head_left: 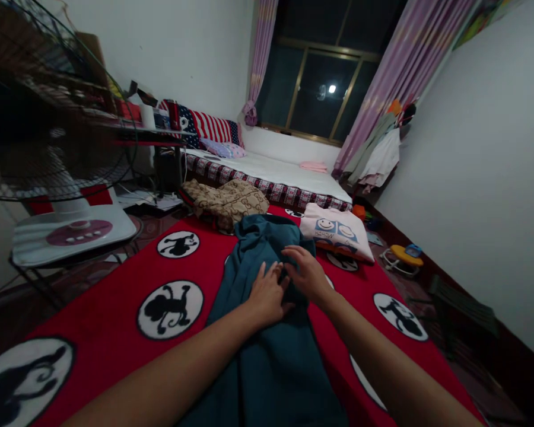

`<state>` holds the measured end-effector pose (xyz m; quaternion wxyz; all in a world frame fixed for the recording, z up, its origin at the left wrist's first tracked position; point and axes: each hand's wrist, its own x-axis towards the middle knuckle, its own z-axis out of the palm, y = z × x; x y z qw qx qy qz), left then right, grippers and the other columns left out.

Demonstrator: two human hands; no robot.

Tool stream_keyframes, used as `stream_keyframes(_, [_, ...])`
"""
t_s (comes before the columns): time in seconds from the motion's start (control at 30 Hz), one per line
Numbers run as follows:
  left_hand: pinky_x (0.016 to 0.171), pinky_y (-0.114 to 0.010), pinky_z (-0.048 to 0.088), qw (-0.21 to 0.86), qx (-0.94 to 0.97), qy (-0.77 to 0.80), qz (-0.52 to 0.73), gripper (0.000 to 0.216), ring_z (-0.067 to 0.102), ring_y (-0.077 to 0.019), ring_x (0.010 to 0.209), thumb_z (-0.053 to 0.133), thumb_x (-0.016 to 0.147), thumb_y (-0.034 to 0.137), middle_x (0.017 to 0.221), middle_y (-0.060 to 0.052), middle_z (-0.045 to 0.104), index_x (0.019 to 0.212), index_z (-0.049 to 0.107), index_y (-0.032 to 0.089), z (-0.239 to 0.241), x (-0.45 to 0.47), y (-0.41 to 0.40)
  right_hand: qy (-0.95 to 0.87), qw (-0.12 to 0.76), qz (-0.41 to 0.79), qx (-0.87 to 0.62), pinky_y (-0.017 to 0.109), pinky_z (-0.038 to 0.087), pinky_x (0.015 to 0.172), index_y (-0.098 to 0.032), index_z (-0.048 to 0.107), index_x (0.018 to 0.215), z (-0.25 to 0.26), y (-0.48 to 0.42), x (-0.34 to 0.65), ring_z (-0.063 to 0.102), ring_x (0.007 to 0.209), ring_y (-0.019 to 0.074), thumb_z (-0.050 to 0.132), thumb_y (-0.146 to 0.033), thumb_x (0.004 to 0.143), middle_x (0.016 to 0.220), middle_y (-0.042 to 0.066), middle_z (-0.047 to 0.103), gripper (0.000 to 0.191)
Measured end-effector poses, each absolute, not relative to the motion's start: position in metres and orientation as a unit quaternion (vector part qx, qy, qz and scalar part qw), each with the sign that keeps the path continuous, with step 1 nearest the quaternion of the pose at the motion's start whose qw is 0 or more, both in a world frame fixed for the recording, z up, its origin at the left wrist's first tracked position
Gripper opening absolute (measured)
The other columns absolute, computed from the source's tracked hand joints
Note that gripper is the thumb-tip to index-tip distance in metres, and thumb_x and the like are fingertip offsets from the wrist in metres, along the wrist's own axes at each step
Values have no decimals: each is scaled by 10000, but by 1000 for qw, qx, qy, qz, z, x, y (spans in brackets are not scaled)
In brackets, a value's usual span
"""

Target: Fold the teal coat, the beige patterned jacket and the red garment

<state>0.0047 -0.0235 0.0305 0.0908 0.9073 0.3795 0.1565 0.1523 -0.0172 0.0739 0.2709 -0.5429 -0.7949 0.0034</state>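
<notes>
A long teal garment [271,356] is stretched out lengthwise over a red blanket [111,296] printed with black monkey figures in white circles. Its far end is bunched and wrinkled; the exact kind of garment is hard to tell. My left hand [269,295] rests on the middle of the cloth with its fingers spread. Just to the right, my right hand [308,274] is over the fabric, fingers apart and slightly bent. The two hands nearly meet at the fingertips. I see nothing gripped in either hand.
Beyond the garment lie a brown patterned cloth [231,201] and a folded pink top [336,230]. A fan [78,228] stands close on the left. Behind is a bed with a white top [276,169]. A small yellow stool [406,255] sits at the right.
</notes>
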Motion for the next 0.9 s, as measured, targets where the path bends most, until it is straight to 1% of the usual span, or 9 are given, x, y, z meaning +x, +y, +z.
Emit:
stream_keyframes(0.07, [1167, -567, 86, 90, 906, 372, 182, 722, 194, -340, 1441, 618, 793, 502, 1543, -178, 275, 1420, 421, 204, 20, 3, -22, -831, 173, -51, -526, 464, 287, 1110, -219, 557, 1284, 65, 7, 153, 348, 1373, 245, 468, -241, 916, 1457, 89, 453, 380])
stream_keyframes(0.13, [1165, -568, 91, 100, 904, 368, 194, 715, 182, -336, 1445, 602, 794, 537, 1556, -159, 251, 1418, 424, 236, 14, 0, -22, -830, 96, -68, -546, 547, 214, 1124, -235, 488, 1368, 54, 30, 157, 216, 1439, 271, 432, -299, 950, 1537, 76, 330, 427])
stream_keyframes(0.2, [1161, -574, 89, 114, 902, 370, 192, 703, 174, -337, 1447, 583, 797, 568, 1561, -154, 241, 1404, 445, 242, 12, -2, -20, -808, 61, -48, -583, 603, 194, 1109, -225, 409, 1428, 42, 50, 164, 209, 1441, 285, 373, -352, 978, 1557, 87, 273, 469])
stream_keyframes(0.27, [1159, -578, 82, 127, 899, 375, 187, 736, 161, -333, 1450, 592, 780, 583, 1567, -150, 226, 1414, 430, 245, 13, -2, -17, -785, 53, -15, -616, 620, 205, 1098, -216, 344, 1464, 31, 66, 168, 263, 1422, 283, 321, -377, 994, 1555, 98, 273, 497])
stream_keyframes(0.43, [1173, -536, 93, 171, 883, 404, 167, 1106, 98, -336, 1461, 703, 608, 653, 1582, -169, 157, 1499, 257, 174, 16, -3, -8, -760, 66, 30, -646, 599, 237, 1097, -232, 311, 1479, 22, 79, 168, 297, 1408, 273, 284, -406, 1002, 1560, 82, 266, 508])
stream_keyframes(0.5, [1181, -513, 87, 182, 879, 410, 161, 1176, 88, -333, 1463, 709, 576, 675, 1582, -175, 147, 1504, 229, 136, 16, -5, -5, -756, 69, 29, -650, 593, 236, 1099, -233, 319, 1476, 23, 75, 166, 291, 1409, 277, 293, -399, 1002, 1562, 81, 261, 503])
stream_keyframes(0.67, [1186, -487, 75, 189, 883, 397, 164, 1154, 103, -320, 1463, 693, 593, 695, 1580, -166, 166, 1495, 246, 132, 14, -9, -2, -783, 104, 41, -612, 524, 218, 1135, -198, 418, 1425, 20, 38, 174, 210, 1443, 261, 335, -335, 989, 1550, 83, 296, 465])
stream_keyframes(0.8, [1183, -481, 71, 188, 888, 386, 165, 1111, 107, -323, 1461, 688, 609, 695, 1579, -157, 179, 1488, 280, 152, 13, -10, -1, -826, 211, 85, -515, 416, 291, 1131, -162, 467, 1374, 27, -29, 194, 324, 1397, 206, 379, -227, 935, 1506, 124, 371, 452])
stream_keyframes(0.9, [1178, -490, 62, 191, 888, 384, 168, 1070, 111, -330, 1458, 683, 621, 695, 1578, -152, 186, 1480, 306, 180, 12, -11, 0, -852, 234, 106, -456, 445, 336, 1102, -217, 449, 1383, 44, -93, 203, 364, 1373, 216, 401, -173, 898, 1496, 112, 383, 490])
